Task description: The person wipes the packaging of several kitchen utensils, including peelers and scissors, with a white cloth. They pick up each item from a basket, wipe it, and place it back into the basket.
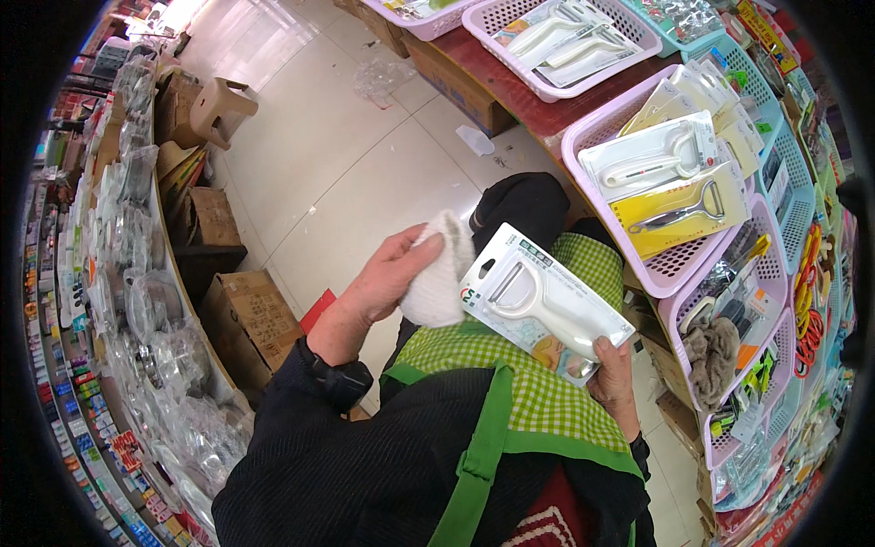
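Note:
A folded white cloth (441, 277) is pinched between the thumb and fingers of my left hand (393, 273). Just to its right, my right hand (613, 372) grips the lower corner of a blister-packed white Y-shaped peeler (540, 301), its card tilted and facing up. The cloth is close against the card's left end; whether they touch I cannot tell. At my right, a lilac plastic basket (601, 212) holds more carded peelers, among them a white-handled peeler (649, 161) and a metal peeler on a yellow card (683, 208).
Another lilac basket (547, 92) of packaged tools stands on a red wooden shelf (472, 61). A brown rag (714, 362) lies over a lower basket. Along the left run shelves of plastic-wrapped goods (147, 301), with a cardboard box (256, 321) and beige stool (222, 113) on the tiled floor (355, 178).

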Demonstrator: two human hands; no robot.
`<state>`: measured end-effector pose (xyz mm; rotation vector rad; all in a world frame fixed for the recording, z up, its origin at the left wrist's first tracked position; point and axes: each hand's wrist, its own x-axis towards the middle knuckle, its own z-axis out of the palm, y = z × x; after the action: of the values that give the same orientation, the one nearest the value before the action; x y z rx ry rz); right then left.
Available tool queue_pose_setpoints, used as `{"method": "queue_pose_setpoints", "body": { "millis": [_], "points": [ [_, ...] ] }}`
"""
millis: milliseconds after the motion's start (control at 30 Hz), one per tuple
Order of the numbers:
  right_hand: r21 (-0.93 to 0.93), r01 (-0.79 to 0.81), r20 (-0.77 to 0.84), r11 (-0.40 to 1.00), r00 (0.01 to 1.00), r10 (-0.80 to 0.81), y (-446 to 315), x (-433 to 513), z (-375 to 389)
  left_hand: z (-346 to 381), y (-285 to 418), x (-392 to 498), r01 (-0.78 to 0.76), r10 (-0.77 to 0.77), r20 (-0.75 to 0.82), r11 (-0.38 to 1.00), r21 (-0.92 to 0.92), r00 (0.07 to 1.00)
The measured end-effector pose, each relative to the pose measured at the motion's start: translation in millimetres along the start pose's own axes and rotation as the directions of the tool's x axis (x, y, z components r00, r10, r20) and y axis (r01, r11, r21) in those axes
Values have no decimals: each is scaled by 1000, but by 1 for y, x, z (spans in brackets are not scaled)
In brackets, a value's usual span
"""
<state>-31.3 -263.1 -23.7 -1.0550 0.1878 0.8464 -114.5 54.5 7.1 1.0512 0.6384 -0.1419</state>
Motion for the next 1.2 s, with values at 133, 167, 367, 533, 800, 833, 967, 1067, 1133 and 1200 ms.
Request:
{"method": "queue_pose_setpoints", "body": {
  "millis": [133, 167, 367, 533, 800, 833, 967, 1067, 1133, 1200],
  "points": [
    [-6, 34, -9, 999, 999, -34, 0, -2, 0, 21, -3, 5, -116, 57, 190, 942, 316, 980],
    [11, 37, 10, 999, 999, -37, -1, -3, 0, 23, -4, 6, -148, 80, 227, 942, 301, 971],
    [-81, 20, -43, 997, 999, -23, 0, -6, 0, 7, -6, 7, -42, -104, 286, 886, 461, 952],
    [-86, -3, -20, 996, 1000, 2, -2, -5, 2, -8, -8, 0, -13, -166, 345, 887, 462, 924],
    [-65, 12, -16, 998, 1000, -14, -1, -4, -2, 0, -11, -4, -31, -67, 295, 949, 314, 953],
    [-58, 25, -13, 998, 1000, -26, -1, -5, -2, 4, -11, -4, -40, -41, 273, 959, 282, 961],
    [-42, 38, 63, 998, 997, -35, -3, -5, -5, 16, -4, 2, -97, 46, 196, 961, 258, 979],
    [-63, 94, 68, 994, 994, -89, -5, -5, -2, 24, 11, 9, -72, 34, 167, 972, 225, 985],
    [-83, 91, 152, 992, 985, -78, -14, -6, -1, 27, 26, 14, -134, 88, 192, 962, 238, 977],
    [-90, 78, 257, 993, 965, -52, -27, -6, -1, 31, 43, 23, -136, 83, 205, 956, 258, 975]
  ]
}}
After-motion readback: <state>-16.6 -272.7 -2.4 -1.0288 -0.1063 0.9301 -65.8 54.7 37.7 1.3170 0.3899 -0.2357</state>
